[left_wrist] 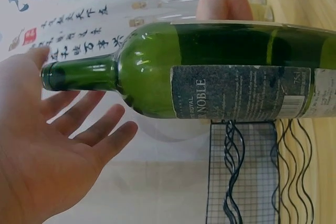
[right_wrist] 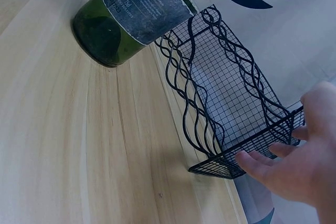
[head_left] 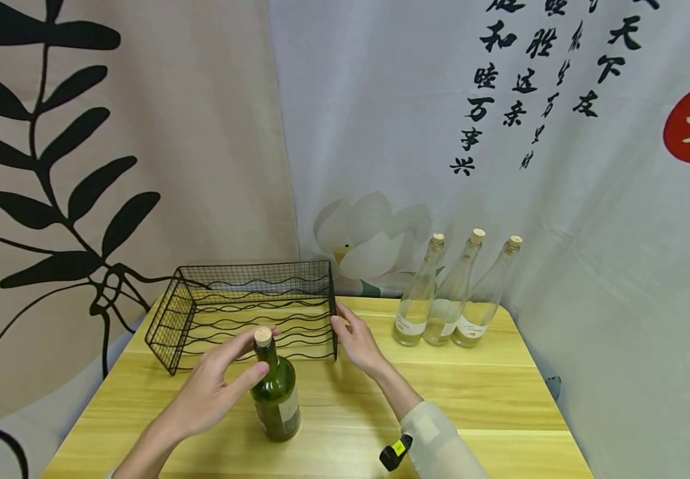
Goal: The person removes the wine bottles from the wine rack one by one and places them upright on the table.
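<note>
A green glass wine bottle (head_left: 277, 399) with a cork in its neck stands upright near the front of the table. My left hand (head_left: 209, 392) is beside the neck, thumb on the near side and fingers reaching behind. In the left wrist view these fingers (left_wrist: 97, 129) are spread and relaxed, not wrapped round the glass. Behind the bottle stands a black wire wine rack (head_left: 333, 313) with wavy bars and mesh sides. My right hand (head_left: 359, 342) is at its right end, and in the right wrist view the fingertips (right_wrist: 249, 162) touch the mesh end panel.
Three clear corked bottles (head_left: 413, 313) with white labels stand close together at the table's back right. The wooden table (head_left: 440, 406) ends at a curtain (head_left: 213, 166) printed with leaves and writing. A black and yellow device (head_left: 395, 452) sits by the right sleeve.
</note>
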Demonstrator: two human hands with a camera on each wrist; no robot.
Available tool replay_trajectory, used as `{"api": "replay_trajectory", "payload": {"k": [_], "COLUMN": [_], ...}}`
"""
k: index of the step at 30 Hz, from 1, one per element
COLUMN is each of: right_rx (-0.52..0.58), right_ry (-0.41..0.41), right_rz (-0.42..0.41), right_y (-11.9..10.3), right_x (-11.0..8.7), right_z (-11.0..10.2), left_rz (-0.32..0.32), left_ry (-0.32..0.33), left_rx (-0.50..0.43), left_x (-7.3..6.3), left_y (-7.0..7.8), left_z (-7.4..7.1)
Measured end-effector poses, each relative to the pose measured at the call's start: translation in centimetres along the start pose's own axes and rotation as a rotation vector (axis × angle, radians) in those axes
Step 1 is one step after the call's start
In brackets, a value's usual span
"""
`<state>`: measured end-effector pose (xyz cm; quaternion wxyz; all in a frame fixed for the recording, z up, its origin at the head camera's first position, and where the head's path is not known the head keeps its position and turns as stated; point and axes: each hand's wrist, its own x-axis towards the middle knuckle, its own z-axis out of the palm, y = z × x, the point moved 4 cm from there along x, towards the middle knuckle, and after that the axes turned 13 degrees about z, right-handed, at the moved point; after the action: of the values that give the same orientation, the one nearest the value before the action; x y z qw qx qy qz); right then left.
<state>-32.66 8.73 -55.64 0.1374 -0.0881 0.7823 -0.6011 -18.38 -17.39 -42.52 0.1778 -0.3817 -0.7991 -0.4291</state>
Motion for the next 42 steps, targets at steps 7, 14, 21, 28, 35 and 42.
{"api": "replay_trajectory", "payload": {"k": [7, 14, 21, 28, 35, 42], "right_rx": [0.007, 0.005, 0.006, -0.002, -0.019, -0.028], "right_ry": [-0.008, 0.002, 0.002, 0.005, 0.014, 0.026], "right_rz": [0.003, 0.002, 0.003, 0.004, 0.003, 0.014], "right_y": [0.0, -0.1, 0.0, 0.0, -0.1, 0.0], "right_x": [0.0, 0.0, 0.1, 0.1, 0.0, -0.1], "right_z": [0.0, -0.1, 0.0, -0.1, -0.1, 0.0], "left_rz": [0.015, -0.013, -0.083, -0.132, -0.166, -0.237], "left_ry": [-0.007, 0.028, 0.066, 0.084, 0.112, 0.13], "left_rx": [0.046, 0.118, 0.187, 0.221, 0.246, 0.254], "left_x": [-0.7, -1.2, -2.0, -2.9, -4.0, -5.2], "left_y": [-0.6, -1.5, -2.9, -4.5, -6.3, -8.3], "left_z": [-0.5, -1.4, -3.0, -5.0, -7.2, -9.2]}}
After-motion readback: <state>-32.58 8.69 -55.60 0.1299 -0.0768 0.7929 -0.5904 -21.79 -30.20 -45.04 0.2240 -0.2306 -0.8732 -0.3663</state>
